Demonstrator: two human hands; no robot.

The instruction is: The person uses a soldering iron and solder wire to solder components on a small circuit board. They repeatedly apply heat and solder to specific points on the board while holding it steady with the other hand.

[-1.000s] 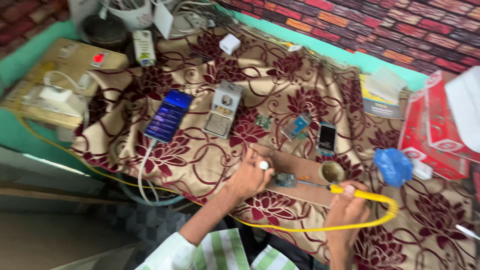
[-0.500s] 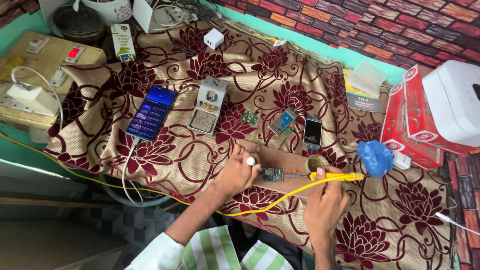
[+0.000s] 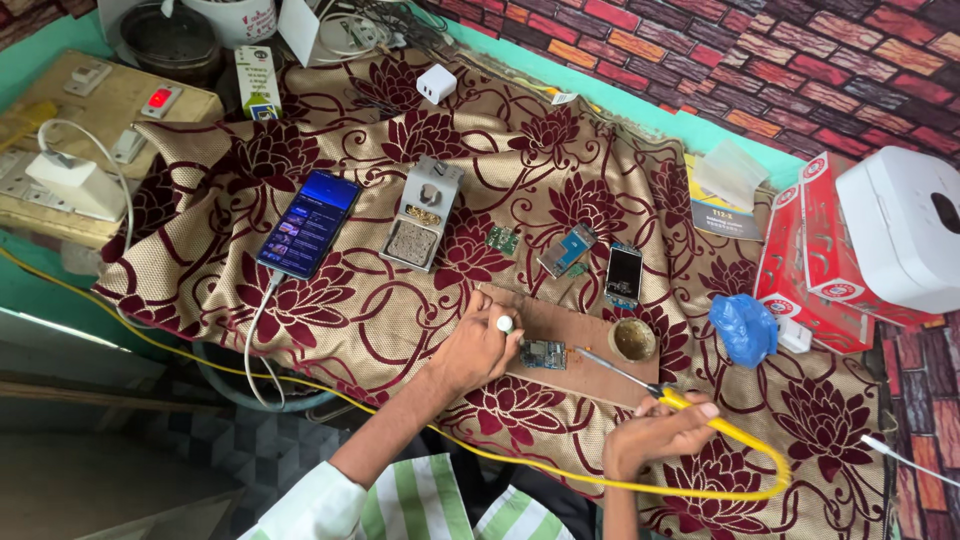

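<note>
1. Left hand (image 3: 478, 352) pinching a small white thing (image 3: 505, 323), fingers curled shut, resting by the little circuit board (image 3: 543, 354) on the brown board (image 3: 590, 345)
2. Right hand (image 3: 655, 436) wrapped tight round the yellow soldering iron (image 3: 640, 383) — tip near the circuit board, not seen touching
3. Little tin (image 3: 632, 340) close by; open cloth (image 3: 370, 300) to the left — table edge near the body

Bright even daylight, soft shadows, sharp focus throughout.

Hands: two, left hand (image 3: 478, 352) and right hand (image 3: 655, 437)
Yellow-handled soldering iron (image 3: 690, 405): one
Small green circuit boards: three (image 3: 543, 354) (image 3: 502, 240) (image 3: 567, 250)
Lit smartphone (image 3: 308, 223): one
Red cardboard boxes (image 3: 815, 255): two
</note>
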